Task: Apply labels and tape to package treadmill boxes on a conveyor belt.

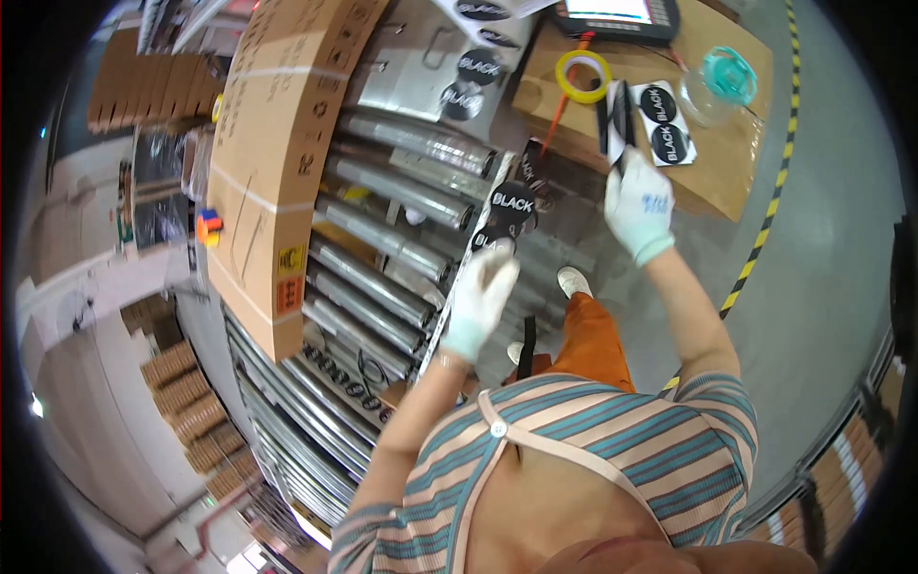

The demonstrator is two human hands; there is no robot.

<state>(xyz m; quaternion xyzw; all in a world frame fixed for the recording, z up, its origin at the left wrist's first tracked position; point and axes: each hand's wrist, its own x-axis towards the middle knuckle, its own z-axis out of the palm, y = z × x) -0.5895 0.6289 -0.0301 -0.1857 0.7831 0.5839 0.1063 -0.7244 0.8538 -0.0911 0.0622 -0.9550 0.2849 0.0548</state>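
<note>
My left hand (481, 298), in a white glove, is closed in a pinch on a strip of round black labels (513, 202) with white lettering, beside the roller conveyor's edge. Its lower label is partly covered by my fingers. My right hand (639, 206), also gloved, reaches over a cardboard box (732, 172) and is closed on a narrow black-and-white strip (620, 122). What exactly that strip is cannot be made out. A white sheet with two round black labels (667, 122) lies on the box just beyond my right fingers.
A long cardboard carton (273, 182) stands on the metal rollers (392, 239) at left. More round labels (478, 67) lie on a metal plate. Yellow tape (582, 77), a teal-lidded clear jar (712, 91) and a dark screen device (622, 21) sit on the box. Striped floor tape (765, 225) runs at right.
</note>
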